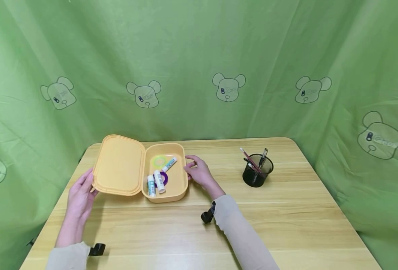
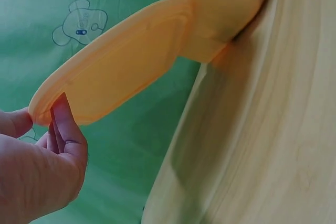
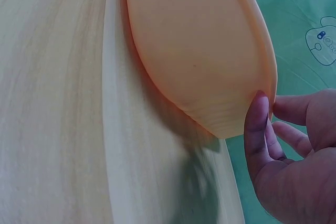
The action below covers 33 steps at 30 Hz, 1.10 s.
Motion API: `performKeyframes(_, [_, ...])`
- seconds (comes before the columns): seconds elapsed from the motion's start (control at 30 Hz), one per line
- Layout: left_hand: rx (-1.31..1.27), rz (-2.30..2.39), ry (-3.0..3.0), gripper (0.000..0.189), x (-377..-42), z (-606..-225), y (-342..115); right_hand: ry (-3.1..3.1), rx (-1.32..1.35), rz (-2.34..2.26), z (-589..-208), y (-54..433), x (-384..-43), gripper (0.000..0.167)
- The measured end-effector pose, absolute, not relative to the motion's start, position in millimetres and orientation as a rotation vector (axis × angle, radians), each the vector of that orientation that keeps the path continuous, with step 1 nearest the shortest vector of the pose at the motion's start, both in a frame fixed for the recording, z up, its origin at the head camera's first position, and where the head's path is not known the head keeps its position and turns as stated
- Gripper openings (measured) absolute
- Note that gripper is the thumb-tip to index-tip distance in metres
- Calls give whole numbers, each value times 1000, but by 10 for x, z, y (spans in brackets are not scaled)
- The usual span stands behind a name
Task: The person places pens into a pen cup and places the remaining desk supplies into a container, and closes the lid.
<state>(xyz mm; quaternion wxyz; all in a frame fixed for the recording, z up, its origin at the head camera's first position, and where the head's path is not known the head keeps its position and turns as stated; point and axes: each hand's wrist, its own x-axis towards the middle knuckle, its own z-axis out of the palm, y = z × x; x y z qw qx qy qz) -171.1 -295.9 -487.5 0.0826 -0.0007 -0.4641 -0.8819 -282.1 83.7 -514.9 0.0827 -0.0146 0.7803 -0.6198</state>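
A pale orange plastic box (image 1: 172, 197) sits on the table with its hinged lid (image 1: 119, 165) swung out to the left. Its lid is tilted up, held clear of the tabletop. My left hand (image 1: 79, 195) pinches the lid's outer left edge between thumb and fingers, as the left wrist view also shows around the lid (image 2: 121, 61). On the other side, my right hand (image 1: 200, 172) grips the box's right wall at the rim. Inside lie three glue sticks (image 1: 159, 181), a purple ring (image 1: 165, 177) partly under them, and a yellow-green ring (image 1: 158, 161).
To the right stands a black mesh pen cup (image 1: 254, 179) holding a pencil and several pens. The wooden table (image 1: 171, 232) has a green curtain (image 1: 185, 45) printed with bear heads behind it and at both sides.
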Motion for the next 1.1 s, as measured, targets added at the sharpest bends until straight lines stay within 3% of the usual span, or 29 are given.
performKeyframes(0.6, [-26,-2521,-1454,29,-1663,-4702,-2843,2291,-48,-1882,-5140,841,-2813,54])
performKeyframes(1.1, [248,-2362,-1484,43,-1800,-4427,-2471,2260,-34,-1906,-5143,841,-2817,55])
